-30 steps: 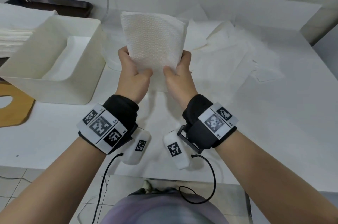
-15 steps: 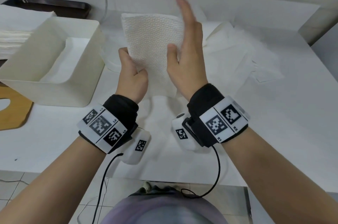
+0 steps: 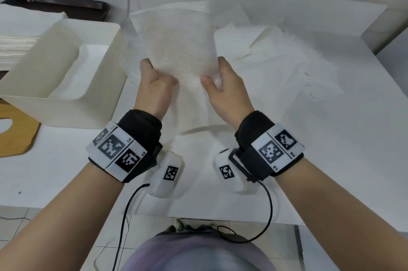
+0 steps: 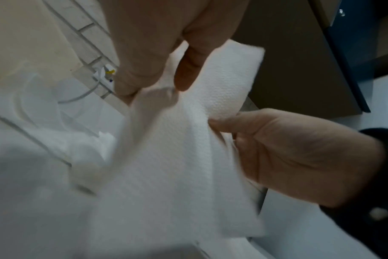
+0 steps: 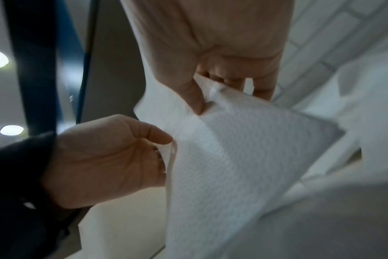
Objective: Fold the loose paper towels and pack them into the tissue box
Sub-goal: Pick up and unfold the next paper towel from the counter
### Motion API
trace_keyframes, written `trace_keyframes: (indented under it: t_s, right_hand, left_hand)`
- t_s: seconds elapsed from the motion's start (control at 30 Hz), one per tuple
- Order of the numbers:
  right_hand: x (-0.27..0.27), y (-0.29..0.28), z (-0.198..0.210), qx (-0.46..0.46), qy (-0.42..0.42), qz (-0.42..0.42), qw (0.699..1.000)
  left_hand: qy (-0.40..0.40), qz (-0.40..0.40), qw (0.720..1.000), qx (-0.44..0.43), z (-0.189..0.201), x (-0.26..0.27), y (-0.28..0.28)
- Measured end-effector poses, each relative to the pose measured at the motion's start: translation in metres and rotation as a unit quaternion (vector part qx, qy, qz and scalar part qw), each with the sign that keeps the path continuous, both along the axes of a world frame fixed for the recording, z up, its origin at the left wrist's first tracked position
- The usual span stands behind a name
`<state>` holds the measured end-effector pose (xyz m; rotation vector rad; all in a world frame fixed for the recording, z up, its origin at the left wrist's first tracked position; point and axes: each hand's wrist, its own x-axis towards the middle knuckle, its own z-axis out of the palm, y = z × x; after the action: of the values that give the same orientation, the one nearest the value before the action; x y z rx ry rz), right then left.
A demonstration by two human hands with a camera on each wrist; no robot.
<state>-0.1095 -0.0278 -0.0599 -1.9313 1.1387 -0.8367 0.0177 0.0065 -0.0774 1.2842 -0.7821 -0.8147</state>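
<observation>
**White table: towel held at both edges**

White table [image 3: 331, 138] carries loose paper towels [image 3: 276, 54] at the far side and an open tissue box [image 3: 66, 67] at the left. Above the table, between box and loose towels, a folded paper towel [image 3: 176, 49] is held up. Left hand [image 3: 152, 91] pinches its left edge, thumb in front, fingers [image 4: 186, 73] behind. Right hand [image 3: 225, 91] pinches its right edge likewise.
</observation>
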Motion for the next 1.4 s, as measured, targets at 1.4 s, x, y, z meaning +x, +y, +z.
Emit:
trace_keyframes:
  t_s: [1.4]
  right_hand:
    - [0.018, -0.021, 0.008, 0.226, 0.026, 0.124, 0.966]
  left_hand:
    - [-0.109, -0.069, 0.98, 0.151, 0.007, 0.03, 0.028]
